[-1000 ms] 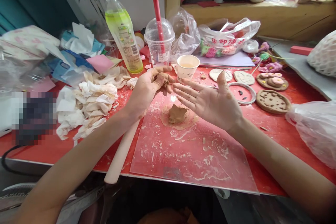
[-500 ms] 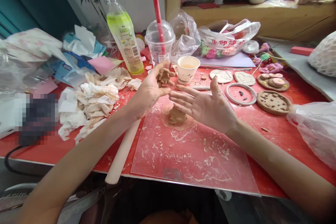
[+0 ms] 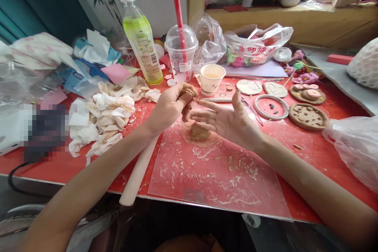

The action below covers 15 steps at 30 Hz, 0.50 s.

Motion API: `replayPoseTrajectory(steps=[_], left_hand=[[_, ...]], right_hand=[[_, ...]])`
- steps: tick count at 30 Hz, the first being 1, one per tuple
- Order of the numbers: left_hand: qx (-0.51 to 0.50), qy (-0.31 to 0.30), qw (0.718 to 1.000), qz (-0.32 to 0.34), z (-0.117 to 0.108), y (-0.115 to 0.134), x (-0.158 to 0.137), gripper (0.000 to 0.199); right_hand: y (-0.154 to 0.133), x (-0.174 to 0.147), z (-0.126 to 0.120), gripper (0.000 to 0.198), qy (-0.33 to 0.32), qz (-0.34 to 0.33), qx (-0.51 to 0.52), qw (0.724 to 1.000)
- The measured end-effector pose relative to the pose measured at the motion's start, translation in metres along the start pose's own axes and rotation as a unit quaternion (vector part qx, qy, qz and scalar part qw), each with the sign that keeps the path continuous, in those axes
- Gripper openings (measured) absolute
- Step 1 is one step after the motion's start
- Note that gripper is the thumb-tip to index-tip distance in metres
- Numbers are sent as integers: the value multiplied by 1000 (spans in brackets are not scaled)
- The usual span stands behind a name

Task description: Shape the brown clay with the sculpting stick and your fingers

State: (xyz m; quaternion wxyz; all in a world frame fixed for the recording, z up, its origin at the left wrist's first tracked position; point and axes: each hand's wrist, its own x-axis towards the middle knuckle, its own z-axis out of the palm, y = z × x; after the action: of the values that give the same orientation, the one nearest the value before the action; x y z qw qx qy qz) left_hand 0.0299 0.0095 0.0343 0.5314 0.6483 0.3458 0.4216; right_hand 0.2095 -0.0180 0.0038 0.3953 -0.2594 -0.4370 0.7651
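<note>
My left hand (image 3: 173, 104) is curled around a small lump of brown clay (image 3: 187, 94), mostly hidden by the fingers. Close beside it, my right hand (image 3: 228, 118) is open, palm showing, fingers stretched toward the left hand and thumb up, with clay smears on the thumb. Beneath both hands, a mound of brown clay (image 3: 201, 132) sits on a thin flattened round on the clear mat (image 3: 218, 189). A pale rolling pin (image 3: 138, 175) lies left of the mat, partly behind my left arm.
A paper cup (image 3: 212, 80) of cloudy liquid, a lidded plastic cup (image 3: 180, 53) and a green drink bottle (image 3: 141, 47) stand behind. Crumpled tissues (image 3: 103, 116) lie left. To the right are a white ring (image 3: 271, 107) and clay discs (image 3: 308, 115). The table's front edge is close.
My left hand has turned over and closed its fingers around the clay lump, which showed openly before. My right hand has stayed open in nearly the same place.
</note>
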Motion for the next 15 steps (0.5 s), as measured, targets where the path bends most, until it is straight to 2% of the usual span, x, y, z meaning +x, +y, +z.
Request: replayPoseTrajectory(steps=[4, 7, 12, 15], left_hand=[[-29, -63, 997, -28, -1, 2, -1, 9], [-65, -83, 993, -60, 0, 4, -2, 18], [-63, -15, 996, -64, 5, 6, -5, 19], [-66, -6, 996, -67, 6, 6, -6, 16]], right_hand=[[2, -3, 2, 41, 59, -64, -109, 990], [-2, -7, 5, 31, 103, -110, -198, 969], [-9, -11, 9, 18, 149, -145, -270, 940], [-10, -12, 11, 14, 139, -141, -281, 939]])
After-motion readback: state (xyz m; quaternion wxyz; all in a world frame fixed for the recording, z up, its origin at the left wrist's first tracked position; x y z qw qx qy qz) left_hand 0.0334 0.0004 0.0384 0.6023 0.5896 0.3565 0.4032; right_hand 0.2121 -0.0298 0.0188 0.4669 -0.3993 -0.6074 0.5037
